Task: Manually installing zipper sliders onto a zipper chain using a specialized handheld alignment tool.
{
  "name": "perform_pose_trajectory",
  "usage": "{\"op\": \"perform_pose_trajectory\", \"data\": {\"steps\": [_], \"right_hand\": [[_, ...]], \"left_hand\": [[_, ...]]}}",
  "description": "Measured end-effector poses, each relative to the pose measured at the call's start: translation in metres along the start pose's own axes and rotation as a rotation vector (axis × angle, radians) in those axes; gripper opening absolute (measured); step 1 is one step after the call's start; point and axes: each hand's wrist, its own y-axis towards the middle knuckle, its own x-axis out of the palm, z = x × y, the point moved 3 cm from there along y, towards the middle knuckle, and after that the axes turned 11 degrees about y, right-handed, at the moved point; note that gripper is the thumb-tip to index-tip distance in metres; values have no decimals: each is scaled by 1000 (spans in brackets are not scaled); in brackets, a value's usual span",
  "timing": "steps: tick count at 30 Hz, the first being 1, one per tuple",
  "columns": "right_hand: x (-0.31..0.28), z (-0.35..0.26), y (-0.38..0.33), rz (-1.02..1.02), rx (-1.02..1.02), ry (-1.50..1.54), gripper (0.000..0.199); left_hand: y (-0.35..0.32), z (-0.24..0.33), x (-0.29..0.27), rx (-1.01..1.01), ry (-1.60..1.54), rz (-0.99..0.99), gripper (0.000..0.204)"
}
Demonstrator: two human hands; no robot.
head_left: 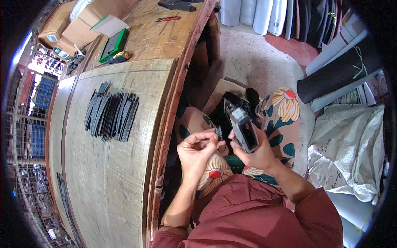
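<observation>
My right hand (pixel 261 152) is wrapped round a black hand-held tool (pixel 245 128) with a pale metallic patch near its far end; its exact kind is unclear. To its left, my left hand (pixel 195 153) pinches a small dark strip (pixel 218 131) with a ridged look, its end standing up from the fingertips. Both hands are above my lap, close together, with the strip and the tool apart. A pile of similar dark strips (pixel 111 116) lies side by side on the wooden table (pixel 120 173) to the left.
An open cardboard box (pixel 225 86) with black material stands beyond my hands. On the table are a green case (pixel 114 44), a yellow-and-black handle (pixel 120 57) and red-handled pliers (pixel 167 19). Material rolls (pixel 339 74) and a white sack (pixel 347 144) lie at the right.
</observation>
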Motion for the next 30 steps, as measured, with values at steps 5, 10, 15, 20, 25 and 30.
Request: {"op": "perform_pose_trajectory", "data": {"steps": [5,10,15,20,25,30], "right_hand": [[-29,-15,-8,-324,-129,-664,54],[-35,-17,-9,-404,-132,-804,52],[-31,-22,-2,-487,-207,-849,51],[-31,-25,2,-516,-233,-892,50],[-31,-26,1,-527,-242,-888,48],[-30,-25,1,-520,-269,-906,48]], "left_hand": [[6,7,-24,-10,90,-8,8],[0,10,-26,15,97,-41,9],[-5,17,-19,43,179,-55,9],[-8,19,-17,55,308,-41,11],[-9,24,-14,74,346,-62,11],[-7,23,-17,76,392,-90,12]]}}
